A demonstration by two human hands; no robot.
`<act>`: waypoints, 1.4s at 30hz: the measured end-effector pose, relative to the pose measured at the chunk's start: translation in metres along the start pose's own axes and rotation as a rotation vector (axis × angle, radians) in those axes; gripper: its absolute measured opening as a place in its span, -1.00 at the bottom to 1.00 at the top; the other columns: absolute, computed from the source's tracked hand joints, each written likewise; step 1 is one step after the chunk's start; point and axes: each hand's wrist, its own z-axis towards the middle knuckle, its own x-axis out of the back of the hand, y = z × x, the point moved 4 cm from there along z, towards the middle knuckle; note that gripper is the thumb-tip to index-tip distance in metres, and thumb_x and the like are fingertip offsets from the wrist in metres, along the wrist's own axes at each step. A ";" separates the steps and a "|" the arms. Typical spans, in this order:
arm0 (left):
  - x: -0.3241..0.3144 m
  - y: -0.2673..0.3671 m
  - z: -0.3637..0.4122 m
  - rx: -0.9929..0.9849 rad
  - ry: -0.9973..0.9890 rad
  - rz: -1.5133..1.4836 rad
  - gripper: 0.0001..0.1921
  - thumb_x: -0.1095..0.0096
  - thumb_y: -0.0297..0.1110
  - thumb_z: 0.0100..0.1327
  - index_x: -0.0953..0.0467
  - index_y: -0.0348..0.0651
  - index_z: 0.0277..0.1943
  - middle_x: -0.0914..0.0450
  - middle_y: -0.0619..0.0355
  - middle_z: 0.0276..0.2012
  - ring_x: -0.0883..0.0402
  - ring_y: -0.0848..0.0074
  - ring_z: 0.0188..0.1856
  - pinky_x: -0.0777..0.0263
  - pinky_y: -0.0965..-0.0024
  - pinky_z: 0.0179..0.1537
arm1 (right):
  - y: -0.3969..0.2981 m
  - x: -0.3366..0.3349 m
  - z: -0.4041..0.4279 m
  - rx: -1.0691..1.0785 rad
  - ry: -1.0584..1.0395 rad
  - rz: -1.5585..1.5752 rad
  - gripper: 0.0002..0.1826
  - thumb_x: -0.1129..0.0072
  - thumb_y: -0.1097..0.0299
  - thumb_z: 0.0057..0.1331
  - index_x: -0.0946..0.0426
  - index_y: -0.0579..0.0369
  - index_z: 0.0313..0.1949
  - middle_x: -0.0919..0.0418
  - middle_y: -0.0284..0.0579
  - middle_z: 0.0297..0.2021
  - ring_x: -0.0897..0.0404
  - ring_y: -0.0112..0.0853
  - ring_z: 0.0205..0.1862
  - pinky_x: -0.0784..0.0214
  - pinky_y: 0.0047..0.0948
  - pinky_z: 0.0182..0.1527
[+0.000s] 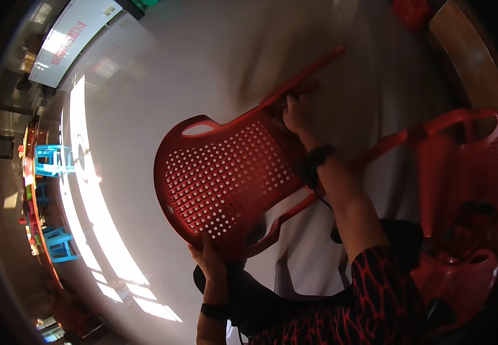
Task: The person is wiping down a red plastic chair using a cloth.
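Note:
A red plastic chair (218, 172) with a perforated panel is tilted in front of me, its rounded, slotted end to the left. My left hand (210, 263) grips its lower edge, with the thumb on the near face and the other fingers mostly hidden. Farther up, my right hand (297, 113) is bent against the chair at the base of a long red leg (305, 71). Shadow and blur there hide whether the fingers hold anything. Dark bands circle both wrists, and a thin cable hangs by the right one.
More red plastic chairs (456, 172) stand close on my right, near a curved wooden surface (469, 56). Blue plastic stools (52, 159) stand by a long table (31, 189) at far left. A white chest-like appliance (74, 41) bears red writing. Sunlight stripes the pale floor (119, 142).

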 end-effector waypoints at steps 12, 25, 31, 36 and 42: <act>0.002 -0.004 0.005 0.003 -0.029 -0.032 -0.49 -0.15 -0.31 0.28 -0.18 -0.36 0.19 -0.41 -0.04 0.07 -0.48 0.36 0.02 -0.44 0.33 0.01 | 0.013 0.072 -0.105 0.513 -0.673 -0.493 -0.72 -0.02 0.36 0.14 -0.63 0.06 -0.19 -0.46 0.11 -0.10 -0.44 -0.03 0.01 -0.29 -0.14 0.09; 0.007 -0.018 0.014 0.004 -0.028 -0.017 -0.45 -0.22 -0.24 0.23 -0.21 -0.41 0.14 -0.42 -0.09 0.04 -0.53 0.32 -0.06 -0.51 0.28 -0.08 | 0.181 0.163 -0.133 -0.226 0.045 -0.421 -0.61 -0.07 0.44 0.11 -0.38 0.15 -0.02 -0.29 0.15 -0.01 -0.42 -0.01 -0.03 -0.39 -0.15 -0.05; 0.008 -0.018 0.013 0.098 0.118 0.034 -0.27 -0.34 -0.13 0.07 -0.17 -0.46 0.14 -0.36 -0.19 0.08 -0.54 0.17 -0.06 -0.58 0.15 -0.11 | 0.111 0.123 -0.190 -0.043 -0.084 -0.273 -0.50 -0.09 0.47 0.10 -0.25 0.13 0.08 -0.26 0.23 -0.02 -0.28 0.11 0.08 -0.15 0.06 0.15; 0.020 -0.023 0.036 0.176 0.083 0.053 -0.20 -0.37 -0.15 0.02 -0.09 -0.43 0.18 -0.34 -0.25 0.09 -0.53 0.07 -0.04 -0.57 0.05 -0.11 | 0.211 0.113 -0.178 -0.386 0.605 0.240 -0.44 -0.10 0.45 0.10 -0.23 0.15 0.14 -0.23 0.33 0.08 -0.20 0.17 0.17 0.01 0.01 0.28; 0.017 -0.021 0.029 0.146 0.111 0.093 -0.19 -0.37 -0.19 0.04 -0.03 -0.45 0.19 -0.35 -0.27 0.08 -0.52 0.05 -0.03 -0.55 0.01 -0.07 | 0.219 0.140 -0.178 -0.423 0.371 0.015 -0.45 -0.04 0.51 0.08 -0.27 0.16 0.13 -0.14 0.46 0.14 -0.11 0.24 0.23 0.03 -0.04 0.29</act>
